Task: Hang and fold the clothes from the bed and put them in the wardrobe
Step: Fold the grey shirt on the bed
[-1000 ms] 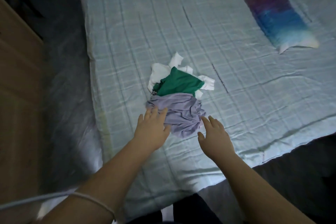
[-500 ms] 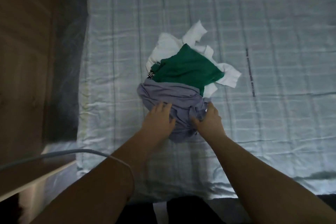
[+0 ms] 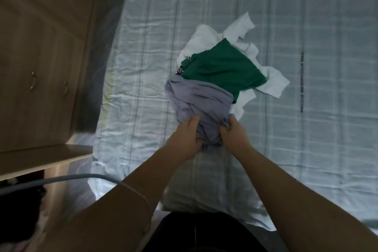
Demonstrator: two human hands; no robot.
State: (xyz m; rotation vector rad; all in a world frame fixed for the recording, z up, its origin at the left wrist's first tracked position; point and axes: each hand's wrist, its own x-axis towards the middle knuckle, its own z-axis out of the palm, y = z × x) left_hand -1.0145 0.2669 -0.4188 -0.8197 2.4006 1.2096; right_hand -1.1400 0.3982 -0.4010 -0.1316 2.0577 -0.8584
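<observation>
Dim room. Checked bedsheet [image 3: 306,149]; wardrobe [image 3: 41,57] at frame left. Left hand [image 3: 185,139] and right hand [image 3: 235,137], fingers curled, bunching lavender garment [image 3: 200,98] at centre.

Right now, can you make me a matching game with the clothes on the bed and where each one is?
Things:
1. lavender garment
2. green garment
3. white garment
4. wardrobe

Places:
A. at the bottom of the pile, poking out around the edges
B. to the left of the bed
C. in the grip of both hands
D. in the middle of the pile, over the white one

Pairs: 1-C, 2-D, 3-A, 4-B
</observation>
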